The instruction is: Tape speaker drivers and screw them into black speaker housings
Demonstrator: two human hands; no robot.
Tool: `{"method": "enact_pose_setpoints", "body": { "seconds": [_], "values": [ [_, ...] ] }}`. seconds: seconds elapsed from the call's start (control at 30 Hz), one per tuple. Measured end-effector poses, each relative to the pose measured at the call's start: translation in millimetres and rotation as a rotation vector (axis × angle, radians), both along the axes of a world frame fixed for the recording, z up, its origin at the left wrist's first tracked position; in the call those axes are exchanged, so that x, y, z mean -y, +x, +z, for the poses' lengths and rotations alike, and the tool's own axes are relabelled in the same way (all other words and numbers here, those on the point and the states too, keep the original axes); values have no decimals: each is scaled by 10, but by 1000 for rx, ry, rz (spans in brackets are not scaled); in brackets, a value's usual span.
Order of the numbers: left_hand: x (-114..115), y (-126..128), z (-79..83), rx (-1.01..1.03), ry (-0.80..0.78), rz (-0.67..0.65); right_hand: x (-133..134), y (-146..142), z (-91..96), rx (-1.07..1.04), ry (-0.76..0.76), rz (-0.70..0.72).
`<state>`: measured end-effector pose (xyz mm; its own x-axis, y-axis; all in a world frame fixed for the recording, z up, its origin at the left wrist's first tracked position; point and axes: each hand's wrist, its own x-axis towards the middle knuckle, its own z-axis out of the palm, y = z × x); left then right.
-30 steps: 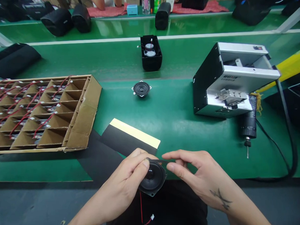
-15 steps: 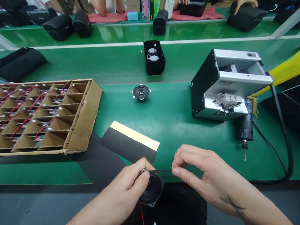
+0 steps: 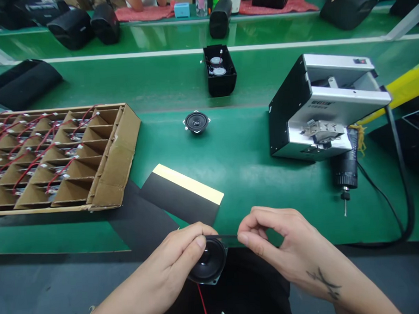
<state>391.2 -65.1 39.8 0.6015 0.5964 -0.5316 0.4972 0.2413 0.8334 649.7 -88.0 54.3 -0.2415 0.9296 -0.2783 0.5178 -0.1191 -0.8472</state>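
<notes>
My left hand [image 3: 177,258] is closed around a black speaker driver [image 3: 214,263] with a metal frame, held above my lap. Its thumb presses near the upper edge, where a thin black strip [image 3: 227,236] lies along the frame. At the strip's other end, to the right, my right hand [image 3: 277,232] pinches it between thumb and fingertips, and the strip is stretched straight. A red wire [image 3: 203,301] with a white connector hangs below the driver. Just beyond my hands lies a black sheet with a yellow band [image 3: 186,188], partly over a larger black sheet [image 3: 146,220].
Left stands a divided cardboard box [image 3: 116,165] with wired parts. Another driver [image 3: 196,122] lies mid-table, before an open black housing [image 3: 222,84]. At right are a silver-black machine [image 3: 294,111] and an electric screwdriver [image 3: 346,174]. People's arms show across the bench, near black speakers [image 3: 220,18].
The view has tipped slightly downward, so the bench things sit higher in it. Both hands keep their grip on the driver and strip, with the driver turned slightly.
</notes>
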Motion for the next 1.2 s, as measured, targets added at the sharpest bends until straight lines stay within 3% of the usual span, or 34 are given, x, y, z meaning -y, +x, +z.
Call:
{"method": "enact_pose_setpoints", "body": {
  "seconds": [0.13, 0.63, 1.0, 1.2],
  "values": [
    [-47, 33, 15, 119, -115, 48, 17, -36, -5, -17, -22, -36],
    [9, 164, 15, 181, -154, 177, 64, -102, -122, -101, -32, -95],
    [42, 167, -137, 222, -80, 224, 79, -104, -173, -89, 25, -98],
    [76, 149, -127, 161, -75, 254, 89, -113, -113, -95, 12, -89]
  ]
}}
